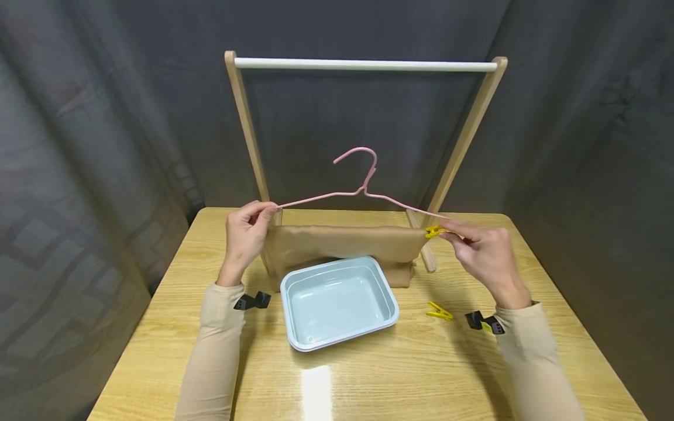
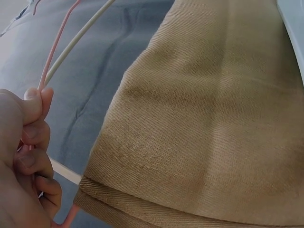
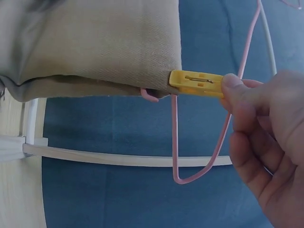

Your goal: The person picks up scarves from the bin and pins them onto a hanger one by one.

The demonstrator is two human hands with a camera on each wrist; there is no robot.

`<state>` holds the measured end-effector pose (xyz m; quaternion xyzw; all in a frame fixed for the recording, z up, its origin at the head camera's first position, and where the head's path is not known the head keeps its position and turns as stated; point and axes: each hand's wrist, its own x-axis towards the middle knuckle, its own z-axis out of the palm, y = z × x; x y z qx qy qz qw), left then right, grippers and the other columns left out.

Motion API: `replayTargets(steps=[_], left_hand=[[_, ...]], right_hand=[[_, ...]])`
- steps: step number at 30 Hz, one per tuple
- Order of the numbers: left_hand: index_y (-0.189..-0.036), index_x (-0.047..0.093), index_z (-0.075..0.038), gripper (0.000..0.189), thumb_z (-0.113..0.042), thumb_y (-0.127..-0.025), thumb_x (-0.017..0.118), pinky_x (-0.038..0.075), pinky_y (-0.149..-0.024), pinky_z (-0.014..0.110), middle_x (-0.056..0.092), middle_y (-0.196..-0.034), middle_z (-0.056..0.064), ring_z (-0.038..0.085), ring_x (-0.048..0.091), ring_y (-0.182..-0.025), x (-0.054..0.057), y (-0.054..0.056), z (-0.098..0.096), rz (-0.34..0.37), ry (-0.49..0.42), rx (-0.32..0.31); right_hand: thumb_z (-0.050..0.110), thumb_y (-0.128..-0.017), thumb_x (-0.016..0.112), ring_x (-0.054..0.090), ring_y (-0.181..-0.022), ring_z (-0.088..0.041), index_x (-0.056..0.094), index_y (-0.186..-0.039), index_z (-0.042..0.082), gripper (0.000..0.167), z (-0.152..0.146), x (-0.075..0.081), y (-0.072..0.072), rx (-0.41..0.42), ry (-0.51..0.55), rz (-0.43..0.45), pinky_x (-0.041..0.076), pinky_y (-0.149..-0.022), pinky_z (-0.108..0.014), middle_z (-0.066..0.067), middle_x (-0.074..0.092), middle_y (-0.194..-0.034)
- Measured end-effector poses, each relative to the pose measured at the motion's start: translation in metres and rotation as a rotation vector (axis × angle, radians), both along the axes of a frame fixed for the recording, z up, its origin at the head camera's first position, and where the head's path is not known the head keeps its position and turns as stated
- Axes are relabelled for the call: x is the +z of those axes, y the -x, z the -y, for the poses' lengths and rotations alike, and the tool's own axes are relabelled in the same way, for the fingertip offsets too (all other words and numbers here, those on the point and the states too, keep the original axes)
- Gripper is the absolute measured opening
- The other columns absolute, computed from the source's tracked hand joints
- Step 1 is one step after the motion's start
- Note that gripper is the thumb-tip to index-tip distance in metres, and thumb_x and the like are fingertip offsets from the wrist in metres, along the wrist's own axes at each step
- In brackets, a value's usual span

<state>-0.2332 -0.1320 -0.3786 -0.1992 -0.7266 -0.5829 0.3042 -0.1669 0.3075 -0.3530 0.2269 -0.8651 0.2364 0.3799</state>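
Note:
A pink wire hanger [image 1: 375, 161] is held up above the table, hook upward. My left hand [image 1: 247, 231] grips its left end, fingers curled round the wire in the left wrist view. Folded tan cloth [image 1: 347, 238] hangs over the hanger's lower bar. In my right hand [image 1: 487, 254], thumb and fingers pinch a yellow clothespin [image 3: 197, 83]. Its jaws sit on the cloth's right edge by the lower bar; how deeply they bite is hidden. The hanger's right corner [image 3: 183, 180] extends past the cloth, and its upper wire runs behind the right-hand fingers.
Behind the hanger stands a wooden rack with a white rod [image 1: 363, 65]. A pale blue basin [image 1: 337, 304] sits on the table [image 1: 421, 374] between the arms, in front of the cloth. Another yellow clothespin [image 1: 439, 311] lies to the basin's right. Grey curtains [image 1: 105, 117] surround the table.

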Motion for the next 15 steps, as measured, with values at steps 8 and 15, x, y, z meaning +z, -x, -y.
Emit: replayTargets(steps=[8, 15], left_hand=[[-0.095, 0.078, 0.011, 0.009, 0.007, -0.097, 0.071, 0.028, -0.051, 0.015, 0.069, -0.081, -0.028, -0.002, 0.039, -0.056, -0.003, 0.001, 0.006, 0.011, -0.011, -0.059], [-0.095, 0.079, 0.011, 0.009, 0.007, -0.096, 0.071, 0.026, -0.051, 0.017, 0.070, -0.082, -0.028, 0.000, 0.036, -0.055, -0.003, 0.000, 0.007, 0.011, 0.011, -0.080]], right_hand=[[-0.004, -0.083, 0.087, 0.032, -0.043, 0.004, 0.086, -0.104, 0.004, 0.022, 0.004, -0.009, 0.005, -0.036, -0.129, -0.023, 0.021, -0.044, -0.017, -0.016, 0.082, -0.103], [-0.012, -0.082, 0.079, 0.068, -0.048, -0.023, 0.086, -0.099, 0.003, 0.024, 0.004, -0.018, 0.011, -0.062, -0.169, -0.065, 0.037, -0.041, -0.032, -0.015, 0.082, -0.095]])
